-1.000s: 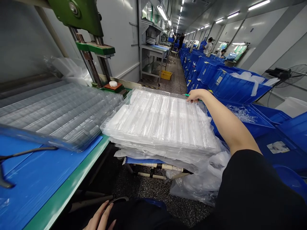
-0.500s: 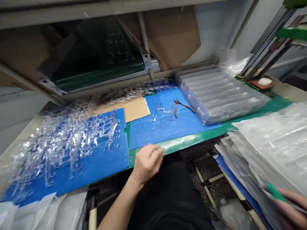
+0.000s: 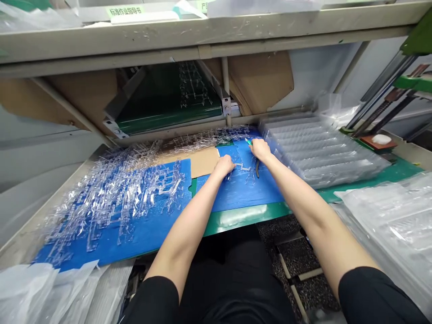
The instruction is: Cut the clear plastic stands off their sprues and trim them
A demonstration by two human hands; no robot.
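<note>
On the right-hand blue mat [image 3: 249, 200] lies a branched clear plastic part [image 3: 243, 167]. My left hand [image 3: 225, 165] is curled closed at its left end; the fingertips are hidden behind the hand. My right hand [image 3: 260, 147] is closed around a slim green tool [image 3: 249, 141], whose tip points up and left; its exact kind does not show. Just below the right hand, one dark handle of the pliers [image 3: 257, 169] sticks out, the rest being covered by the hand.
Many clear plastic parts [image 3: 111, 198] cover the left blue mat, and more [image 3: 209, 137] lie along the back. Ribbed clear trays [image 3: 320, 148] stand right of the hands. Wrapped stacks [image 3: 394, 211] are at far right. A shelf beam [image 3: 168, 38] crosses above.
My right hand has swung from the lower right edge onto the mat, bringing the green tool. My left hand has reached forward from the table's front edge to the clear plastic part.
</note>
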